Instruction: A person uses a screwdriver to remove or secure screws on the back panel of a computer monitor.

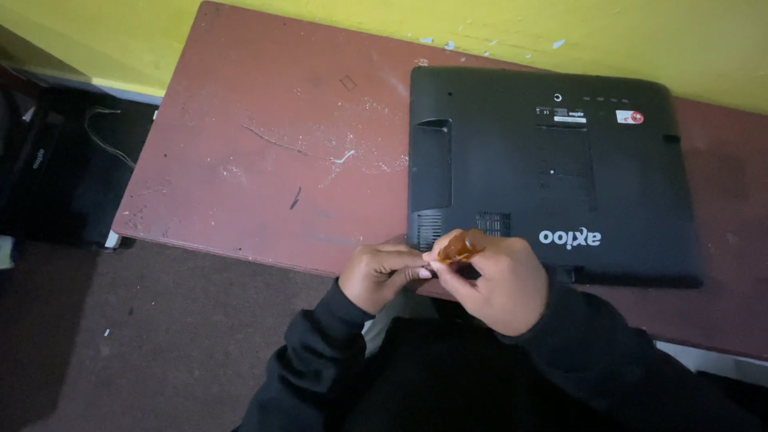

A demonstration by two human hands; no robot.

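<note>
Centrally: left hand [382, 274] and right hand [498, 280], knuckles up, fingertips meeting at the near edge of the reddish desk [264, 168]; both grips pinched closed on small orange scrap [458, 248], just before black upturned device [552, 172].

matt black plastic computer back [552, 172], scuffed, scratched reddish-brown table top [264, 152], chipped yellow painted wall [480, 28], small glossy orange-brown piece [458, 248]

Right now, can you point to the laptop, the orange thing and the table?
laptop [552, 172], head view, middle of its black underside.
orange thing [458, 249], head view, the part showing between the fingertips.
table [264, 152], head view, bare scratched top.
</note>
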